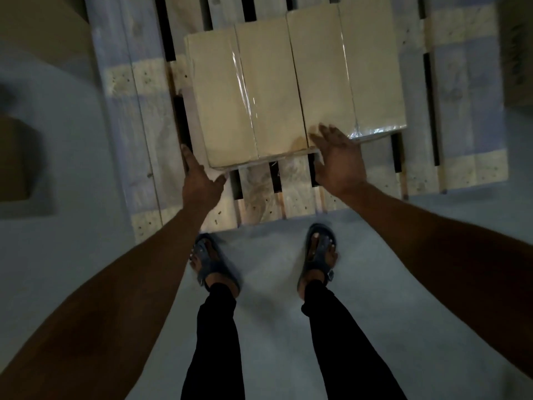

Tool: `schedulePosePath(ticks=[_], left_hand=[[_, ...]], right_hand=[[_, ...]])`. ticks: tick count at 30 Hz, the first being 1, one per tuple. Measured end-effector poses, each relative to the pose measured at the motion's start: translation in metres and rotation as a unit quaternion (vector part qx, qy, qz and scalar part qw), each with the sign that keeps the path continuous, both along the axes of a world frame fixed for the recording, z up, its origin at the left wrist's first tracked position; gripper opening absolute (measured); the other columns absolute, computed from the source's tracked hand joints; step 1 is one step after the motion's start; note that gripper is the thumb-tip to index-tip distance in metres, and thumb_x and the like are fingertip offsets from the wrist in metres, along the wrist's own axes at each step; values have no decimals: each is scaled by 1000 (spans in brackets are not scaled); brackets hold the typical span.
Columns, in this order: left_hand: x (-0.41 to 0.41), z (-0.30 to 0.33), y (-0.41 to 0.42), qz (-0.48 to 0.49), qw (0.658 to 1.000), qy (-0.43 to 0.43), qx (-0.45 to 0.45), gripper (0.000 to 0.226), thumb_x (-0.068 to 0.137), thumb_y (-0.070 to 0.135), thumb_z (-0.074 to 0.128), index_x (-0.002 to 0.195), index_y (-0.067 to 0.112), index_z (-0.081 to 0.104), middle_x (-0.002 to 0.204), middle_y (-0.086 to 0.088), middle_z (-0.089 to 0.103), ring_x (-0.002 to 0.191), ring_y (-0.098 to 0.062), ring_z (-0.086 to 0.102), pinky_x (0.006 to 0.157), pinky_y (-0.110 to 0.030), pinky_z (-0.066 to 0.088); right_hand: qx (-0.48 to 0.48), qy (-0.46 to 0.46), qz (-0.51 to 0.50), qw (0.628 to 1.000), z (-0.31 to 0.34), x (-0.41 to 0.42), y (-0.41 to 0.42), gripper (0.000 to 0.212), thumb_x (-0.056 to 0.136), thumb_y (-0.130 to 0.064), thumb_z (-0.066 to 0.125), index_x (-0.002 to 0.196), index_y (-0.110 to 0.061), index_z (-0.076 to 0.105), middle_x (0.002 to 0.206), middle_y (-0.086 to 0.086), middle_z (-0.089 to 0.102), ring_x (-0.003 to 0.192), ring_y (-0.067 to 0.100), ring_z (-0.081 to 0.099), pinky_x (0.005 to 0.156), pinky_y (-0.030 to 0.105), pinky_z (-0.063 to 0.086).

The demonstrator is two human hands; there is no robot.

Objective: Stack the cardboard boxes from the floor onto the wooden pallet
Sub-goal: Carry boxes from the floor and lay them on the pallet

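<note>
Two cardboard boxes are sitting side by side on the wooden pallet (144, 116), touching along their long sides: the left box (245, 99) is lying slightly nearer, the right box (346, 76) slightly farther. The left hand (199, 174) is resting against the near left corner of the left box. The right hand (337, 157) is lying at the near edge of the right box. The person's feet (317, 252) are standing on the floor (72, 226) just near of the pallet. Another box (14, 160) is lying on the floor, well left of the pallet.

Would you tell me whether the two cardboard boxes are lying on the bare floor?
No, both cardboard boxes rest side by side on the wooden pallet, with slats showing around them.
</note>
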State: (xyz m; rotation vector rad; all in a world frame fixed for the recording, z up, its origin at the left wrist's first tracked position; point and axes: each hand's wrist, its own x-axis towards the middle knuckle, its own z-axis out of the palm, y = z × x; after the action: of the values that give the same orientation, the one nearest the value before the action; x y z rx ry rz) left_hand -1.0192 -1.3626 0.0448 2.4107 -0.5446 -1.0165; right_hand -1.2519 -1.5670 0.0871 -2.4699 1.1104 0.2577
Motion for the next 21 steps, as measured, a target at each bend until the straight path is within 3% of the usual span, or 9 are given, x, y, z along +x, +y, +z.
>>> schedulePosePath(ticks=[4,7,10,13,16,18,21], left_hand=[[-47,62,52,-8,993,92,71,103,93,31,77,166,17,5,154,-19,48,135,-34,53,109,-47,49],[-82,145,88,-19,978,154,137,75,94,22,73,159,15,37,143,-16,60,131,-34,59,110,-43,49],[-106,239,111,-22,981,145,130,52,94,11,71,142,2,56,131,-22,67,123,-36,64,106,-41,50],[-127,328,133,30,982,148,110,44,97,9,69,139,1,60,127,-22,68,118,-35,66,103,-40,53],[-146,389,154,93,983,133,81,43,93,21,76,133,9,66,118,-19,73,114,-30,69,101,-35,54],[-161,416,168,125,984,117,57,40,91,26,79,127,11,70,109,-17,76,107,-28,71,95,-33,54],[-185,441,189,167,981,98,4,37,90,30,80,123,14,72,97,-11,77,94,-26,73,85,-31,56]], right_hand=[[107,-19,-34,993,64,-53,52,50,85,-4,70,135,-8,64,136,20,64,122,39,62,104,46,49],[192,45,-53,979,145,-89,82,49,92,-14,65,141,-13,60,132,17,67,117,35,66,100,43,54],[219,71,-40,972,211,-119,111,48,92,-33,52,135,-18,65,122,17,73,109,38,69,94,46,57],[253,123,2,960,268,-137,130,69,84,-55,35,130,-14,66,120,18,72,106,39,68,92,46,56],[272,143,77,948,330,-136,144,69,89,-52,40,129,-2,65,117,21,72,101,40,69,87,42,55],[262,126,113,950,350,-136,153,76,87,-57,34,117,3,69,103,21,75,91,39,70,80,44,56],[244,180,175,937,365,-120,166,46,94,-44,49,121,-13,70,114,11,74,102,31,68,83,33,52]])
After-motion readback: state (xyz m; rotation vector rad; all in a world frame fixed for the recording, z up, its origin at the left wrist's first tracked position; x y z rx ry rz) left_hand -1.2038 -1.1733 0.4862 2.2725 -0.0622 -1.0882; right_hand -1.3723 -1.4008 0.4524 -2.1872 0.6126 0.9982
